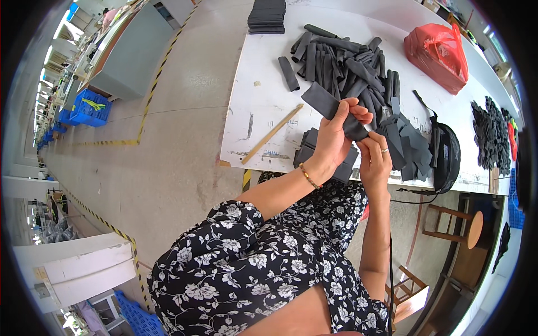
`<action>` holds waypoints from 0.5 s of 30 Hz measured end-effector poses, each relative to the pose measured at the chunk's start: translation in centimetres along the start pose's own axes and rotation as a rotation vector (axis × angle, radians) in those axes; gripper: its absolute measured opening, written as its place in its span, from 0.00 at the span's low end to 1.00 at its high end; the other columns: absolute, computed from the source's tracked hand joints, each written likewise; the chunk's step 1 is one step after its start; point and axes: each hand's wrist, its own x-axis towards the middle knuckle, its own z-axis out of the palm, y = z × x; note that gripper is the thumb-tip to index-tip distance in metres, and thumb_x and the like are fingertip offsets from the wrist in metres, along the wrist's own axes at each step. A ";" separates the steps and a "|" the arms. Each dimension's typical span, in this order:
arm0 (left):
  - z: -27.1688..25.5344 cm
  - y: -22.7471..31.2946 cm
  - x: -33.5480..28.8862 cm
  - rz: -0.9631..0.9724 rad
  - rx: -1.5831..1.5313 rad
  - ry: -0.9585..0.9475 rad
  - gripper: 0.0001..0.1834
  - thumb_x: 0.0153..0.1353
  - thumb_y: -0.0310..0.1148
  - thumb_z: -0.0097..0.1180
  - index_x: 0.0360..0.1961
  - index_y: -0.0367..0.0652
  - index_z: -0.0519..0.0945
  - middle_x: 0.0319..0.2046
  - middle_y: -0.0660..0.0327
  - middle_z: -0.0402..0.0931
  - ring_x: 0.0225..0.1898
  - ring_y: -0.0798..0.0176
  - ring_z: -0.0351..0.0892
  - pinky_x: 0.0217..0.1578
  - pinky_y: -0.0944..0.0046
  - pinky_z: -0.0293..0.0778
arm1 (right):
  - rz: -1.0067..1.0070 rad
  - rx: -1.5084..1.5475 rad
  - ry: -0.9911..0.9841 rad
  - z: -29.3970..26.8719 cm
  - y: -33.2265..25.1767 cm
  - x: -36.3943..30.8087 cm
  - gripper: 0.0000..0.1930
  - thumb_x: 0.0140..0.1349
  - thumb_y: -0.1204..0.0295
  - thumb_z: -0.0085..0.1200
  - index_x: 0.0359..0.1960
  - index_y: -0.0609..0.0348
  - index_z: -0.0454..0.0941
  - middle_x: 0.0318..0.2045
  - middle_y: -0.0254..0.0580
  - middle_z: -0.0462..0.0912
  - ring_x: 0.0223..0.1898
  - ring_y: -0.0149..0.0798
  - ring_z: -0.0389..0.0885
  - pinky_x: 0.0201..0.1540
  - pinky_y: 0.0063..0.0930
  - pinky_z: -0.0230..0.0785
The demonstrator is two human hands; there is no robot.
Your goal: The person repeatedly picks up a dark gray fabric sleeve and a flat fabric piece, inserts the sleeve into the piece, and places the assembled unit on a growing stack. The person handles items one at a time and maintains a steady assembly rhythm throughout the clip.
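Note:
A dark grey fabric strip (319,101), flat at its far end, is held up over the near edge of the white table (246,106). My left hand (334,131) is closed round its middle, thumb on top. The fingertips of my right hand (374,159) pinch its near end, where it curls over. Just below my left hand lies a stack of flat dark pieces (304,152), partly hidden by it. Beside my right hand spreads a heap of flat dark pieces (413,151). Beyond both hands is a big pile of dark fabric tubes (330,61).
A wooden stick (273,133) lies left of my hands. At the far edge stands a neat dark stack (266,18). A red plastic bag (436,56), a black mesh-like object with a strap (448,157) and more dark pieces (490,134) are to the right. Wooden stools (473,229) stand below.

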 end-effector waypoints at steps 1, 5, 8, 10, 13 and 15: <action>-0.1 -0.1 0.0 0.006 0.004 0.008 0.17 0.71 0.43 0.50 0.46 0.38 0.76 0.36 0.57 0.82 0.39 0.57 0.82 0.49 0.57 0.77 | -0.001 0.003 -0.003 0.1 0.0 0.0 0.09 0.55 0.84 0.60 0.36 0.64 0.74 0.39 0.48 0.78 0.32 0.49 0.78 0.32 0.37 0.72; -0.3 -0.5 0.0 0.018 -0.020 0.022 0.17 0.71 0.43 0.49 0.46 0.39 0.76 0.34 0.59 0.81 0.38 0.59 0.82 0.47 0.58 0.77 | 0.005 0.016 -0.020 0.2 -0.1 0.0 0.08 0.56 0.84 0.60 0.36 0.65 0.74 0.39 0.49 0.78 0.33 0.49 0.78 0.34 0.37 0.72; -0.2 -0.6 -0.2 -0.002 -0.017 0.039 0.18 0.71 0.45 0.50 0.47 0.40 0.75 0.33 0.61 0.80 0.38 0.60 0.81 0.47 0.59 0.75 | 0.030 0.024 -0.020 0.3 -0.1 -0.2 0.07 0.57 0.83 0.59 0.36 0.65 0.75 0.39 0.50 0.79 0.34 0.50 0.79 0.35 0.37 0.73; -0.4 -0.8 -0.1 0.010 -0.027 0.050 0.17 0.71 0.44 0.49 0.47 0.39 0.75 0.33 0.60 0.80 0.37 0.60 0.81 0.46 0.59 0.76 | 0.057 0.026 -0.019 0.3 -0.2 -0.2 0.05 0.58 0.83 0.58 0.35 0.65 0.76 0.40 0.49 0.80 0.35 0.51 0.81 0.37 0.36 0.74; -0.5 -0.9 -0.1 0.018 -0.029 0.063 0.17 0.72 0.43 0.48 0.47 0.38 0.74 0.33 0.59 0.81 0.36 0.60 0.82 0.45 0.60 0.77 | 0.054 0.027 -0.031 0.4 -0.1 -0.2 0.05 0.58 0.83 0.58 0.35 0.65 0.76 0.40 0.50 0.80 0.35 0.51 0.81 0.37 0.36 0.74; -0.7 -1.0 0.0 0.011 -0.030 0.063 0.17 0.72 0.43 0.47 0.47 0.38 0.74 0.34 0.58 0.80 0.37 0.59 0.82 0.46 0.59 0.77 | 0.070 0.024 -0.037 0.4 0.0 -0.4 0.05 0.58 0.82 0.59 0.35 0.65 0.76 0.40 0.51 0.80 0.36 0.51 0.81 0.38 0.35 0.74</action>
